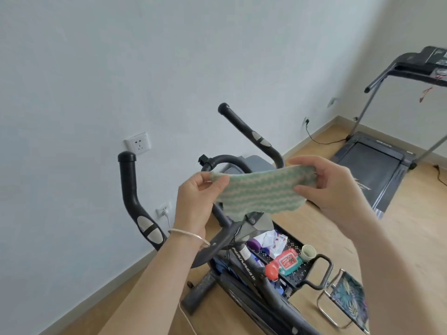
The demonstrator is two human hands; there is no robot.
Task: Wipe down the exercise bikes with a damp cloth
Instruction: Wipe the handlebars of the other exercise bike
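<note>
A green and white wavy-striped cloth (261,189) is stretched out in the air between my two hands. My left hand (196,204) pinches its left corner and my right hand (333,187) pinches its right edge. Below and behind the cloth stands a black exercise bike (244,269) with two upright handlebars, the left handlebar (131,189) and the right handlebar (249,131). The cloth hangs above the bike's middle and hides part of its console.
A black tray (298,270) beside the bike holds a red wipes pack (289,261), an orange-capped bottle (272,270), a paper cup (307,252) and other items. A treadmill (377,163) stands at the right wall. A folding stool (343,298) is at lower right. Wall sockets (137,144) are on the left wall.
</note>
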